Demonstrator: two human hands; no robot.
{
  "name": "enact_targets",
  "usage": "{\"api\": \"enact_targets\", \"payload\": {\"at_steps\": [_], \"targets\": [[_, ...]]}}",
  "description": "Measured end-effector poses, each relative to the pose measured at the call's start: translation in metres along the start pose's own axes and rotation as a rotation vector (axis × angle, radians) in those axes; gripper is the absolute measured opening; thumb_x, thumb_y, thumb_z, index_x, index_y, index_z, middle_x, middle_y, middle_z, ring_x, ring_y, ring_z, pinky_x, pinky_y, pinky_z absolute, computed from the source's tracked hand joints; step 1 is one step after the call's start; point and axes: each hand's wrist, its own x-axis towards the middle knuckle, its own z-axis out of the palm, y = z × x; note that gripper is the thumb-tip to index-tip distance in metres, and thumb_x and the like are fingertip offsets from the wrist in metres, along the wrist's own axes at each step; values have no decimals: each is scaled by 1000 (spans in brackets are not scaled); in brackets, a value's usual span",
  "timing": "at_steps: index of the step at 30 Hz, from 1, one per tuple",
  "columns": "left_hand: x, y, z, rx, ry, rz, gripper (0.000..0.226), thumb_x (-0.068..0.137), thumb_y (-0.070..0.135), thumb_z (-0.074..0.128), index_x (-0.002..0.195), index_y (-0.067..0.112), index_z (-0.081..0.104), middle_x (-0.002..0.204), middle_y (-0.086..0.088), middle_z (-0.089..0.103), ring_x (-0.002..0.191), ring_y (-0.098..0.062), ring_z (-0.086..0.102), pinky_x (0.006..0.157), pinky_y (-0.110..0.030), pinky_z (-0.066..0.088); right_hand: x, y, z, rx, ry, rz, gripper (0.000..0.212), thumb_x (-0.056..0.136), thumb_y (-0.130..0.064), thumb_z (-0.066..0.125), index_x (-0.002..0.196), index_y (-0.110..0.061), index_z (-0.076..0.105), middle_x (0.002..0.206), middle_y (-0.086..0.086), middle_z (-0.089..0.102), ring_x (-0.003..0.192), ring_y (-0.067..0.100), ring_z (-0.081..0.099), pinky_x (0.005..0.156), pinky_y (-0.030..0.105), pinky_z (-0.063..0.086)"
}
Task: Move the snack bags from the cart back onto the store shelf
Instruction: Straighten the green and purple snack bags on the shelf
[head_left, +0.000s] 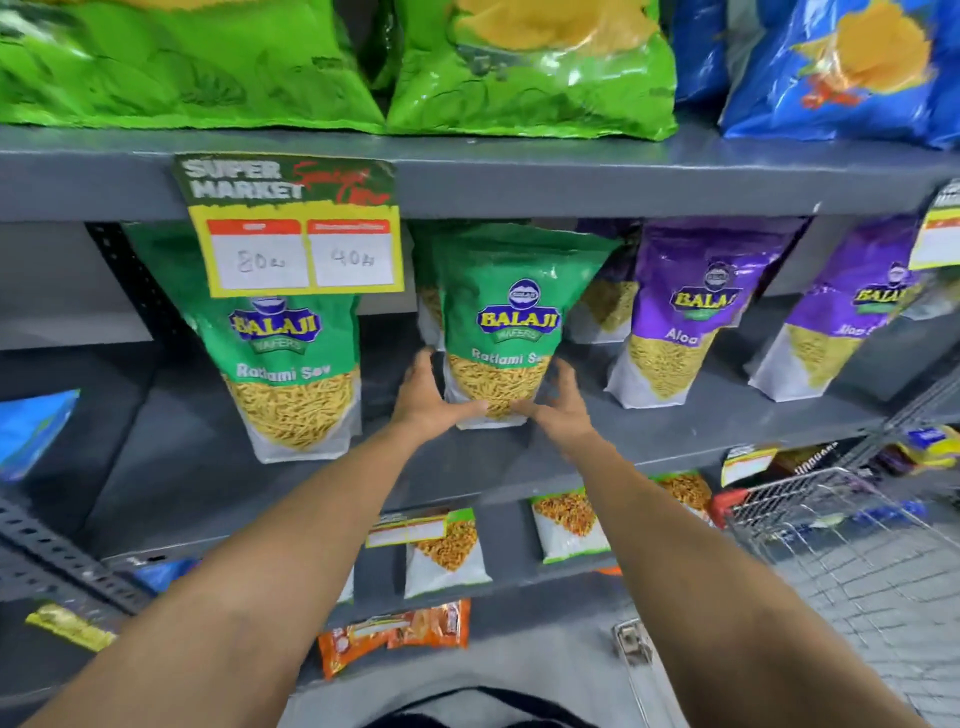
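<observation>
A green Ratlami Sev snack bag (511, 312) stands upright on the grey middle shelf (675, 431). My left hand (428, 397) clasps its lower left corner and my right hand (558, 402) clasps its lower right corner. Another green bag stands just behind it, mostly hidden. A matching green Ratlami Sev bag (291, 374) leans on the same shelf to the left. The wire cart (852, 525) sits low at the right; what lies inside it is too blurred to tell.
Two purple Aloo Sev bags (691, 322) stand right of the held bag. Large green and blue chip bags fill the shelf above. A yellow price tag (298, 249) hangs from that shelf's edge. Smaller snack packs (447, 551) line the lower shelves.
</observation>
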Motion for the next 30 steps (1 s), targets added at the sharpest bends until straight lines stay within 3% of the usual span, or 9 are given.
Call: {"api": "enact_targets", "payload": {"at_steps": [2, 4, 8, 10, 14, 17, 23, 27, 30], "targets": [[8, 3, 9, -25, -1, -22, 99, 47, 43, 86, 128, 21, 35, 136, -7, 51, 123, -26, 50, 102, -44, 45, 10, 0, -4, 51, -131, -33, 83, 72, -7, 78, 140, -13, 31, 136, 2, 49, 126, 23, 48, 100, 41, 47], [11, 5, 17, -66, 13, -26, 86, 52, 33, 88, 123, 24, 39, 132, -3, 55, 121, -24, 52, 100, -42, 45, 18, 2, -7, 99, -229, -56, 73, 77, 0, 73, 137, -9, 34, 123, -3, 54, 118, 19, 52, 88, 24, 52], [14, 5, 24, -150, 28, -24, 82, 49, 37, 88, 116, 35, 41, 128, 3, 59, 118, -19, 55, 99, -44, 48, 29, 7, -15, 148, -306, -82, 70, 77, -2, 73, 136, -11, 36, 112, -14, 56, 100, -4, 57, 73, 11, 53], [10, 5, 25, -164, 40, -19, 82, 46, 37, 90, 112, 38, 42, 125, 4, 61, 115, -17, 57, 96, -40, 50, 30, 9, -19, 124, -341, -82, 71, 76, -7, 76, 135, -13, 37, 113, -15, 57, 103, -3, 57, 78, 15, 54], [-7, 1, 28, -140, 60, -32, 83, 48, 32, 91, 117, 32, 45, 113, 10, 64, 102, -9, 61, 83, -24, 51, 24, 25, -25, 77, -376, -89, 79, 68, -31, 82, 133, -27, 39, 129, -5, 58, 120, 14, 55, 97, 35, 51], [-15, -10, 36, -123, 36, -69, 91, 41, 39, 91, 119, 33, 44, 116, 7, 65, 104, -13, 64, 90, -34, 55, 17, 30, -23, 108, -358, -89, 76, 73, -25, 80, 135, -27, 38, 128, -6, 59, 117, 12, 58, 95, 29, 51], [-19, -10, 44, -79, 85, -133, 78, 52, 33, 89, 116, 24, 45, 120, 1, 65, 103, -16, 63, 89, -28, 51, 12, 28, -21, 139, -344, -57, 78, 74, -20, 79, 139, -25, 35, 119, -17, 58, 109, 2, 59, 87, 18, 52], [-17, -11, 44, -73, 77, -168, 78, 51, 34, 88, 115, 27, 44, 123, -2, 64, 109, -20, 62, 96, -38, 51, 11, 26, -21, 129, -330, -64, 75, 76, -19, 77, 138, -22, 36, 117, -18, 58, 106, -4, 57, 81, 11, 51], [-23, -8, 48, 33, 111, -161, 74, 49, 38, 88, 105, 20, 44, 115, -5, 63, 104, -22, 61, 89, -40, 53, 9, 28, -24, 113, -359, -51, 70, 76, -19, 77, 135, -21, 39, 121, -12, 60, 106, -4, 58, 89, 15, 50]]}}
